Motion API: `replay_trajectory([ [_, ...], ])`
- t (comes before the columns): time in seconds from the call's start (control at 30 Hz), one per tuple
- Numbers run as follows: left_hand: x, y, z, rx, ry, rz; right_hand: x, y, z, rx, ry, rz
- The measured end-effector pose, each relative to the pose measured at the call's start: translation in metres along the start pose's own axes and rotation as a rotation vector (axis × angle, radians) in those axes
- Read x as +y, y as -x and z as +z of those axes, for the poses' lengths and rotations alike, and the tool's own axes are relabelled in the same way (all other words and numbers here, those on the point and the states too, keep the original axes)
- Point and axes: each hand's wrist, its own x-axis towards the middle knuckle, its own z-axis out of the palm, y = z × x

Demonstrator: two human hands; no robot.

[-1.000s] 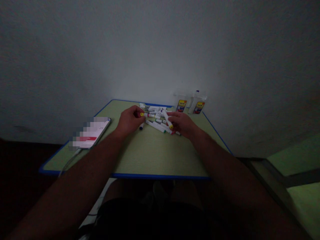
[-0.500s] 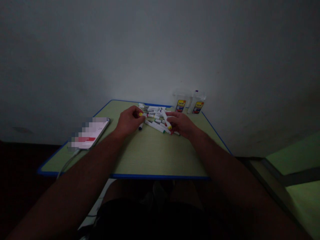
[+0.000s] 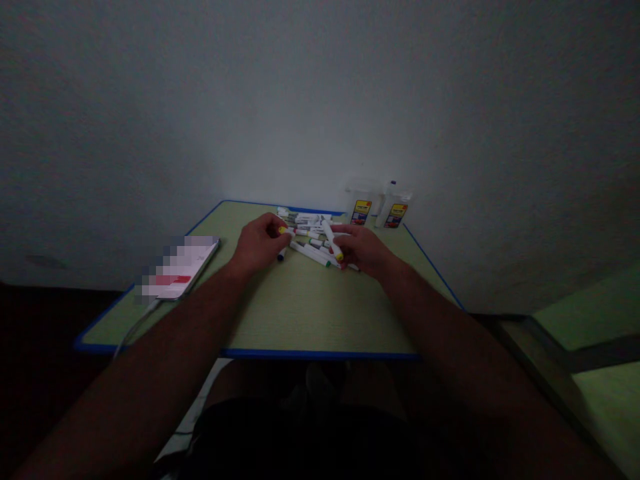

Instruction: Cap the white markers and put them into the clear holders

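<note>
My left hand (image 3: 261,244) is closed, its thumb and fingers pinching a marker with a yellow end (image 3: 285,230). A dark-ended marker (image 3: 282,255) lies just beside its thumb. My right hand (image 3: 361,249) grips a white marker with a yellow tip (image 3: 331,239), which slants down toward me. Between and behind both hands, several white markers (image 3: 311,253) with green, red and other coloured ends lie in a loose pile on the table. Parts of the pile are hidden behind my fingers.
Two clear plastic cases with yellow labels stand at the back right, a left case (image 3: 361,210) and a right case (image 3: 397,215); a purple-ended marker (image 3: 393,183) pokes up there. A phone (image 3: 183,270) with a cable (image 3: 137,325) lies at left. The blue-edged table (image 3: 320,313) meets the wall.
The yellow-ended marker in my left hand has turned slightly between the fingers. My right hand and its marker have hardly moved.
</note>
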Motion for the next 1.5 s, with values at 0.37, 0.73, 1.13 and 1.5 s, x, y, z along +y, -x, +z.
replay_trajectory([
  [0.37,-0.0044,-0.0011,0.0023,0.031,0.110,0.031,-0.0006,0.0000,-0.0005,-0.008,-0.011,0.001],
  [0.73,-0.0034,-0.0004,0.0016,0.038,0.167,0.016,0.0014,-0.0019,-0.0010,-0.024,-0.006,-0.011],
  [1.13,-0.0039,-0.0030,0.0020,0.025,0.125,0.012,0.0049,-0.0057,-0.0028,-0.023,0.056,-0.018],
  [1.5,-0.0061,-0.0058,0.0026,0.020,0.431,-0.111,0.0062,-0.0044,-0.0031,-0.032,0.065,-0.020],
])
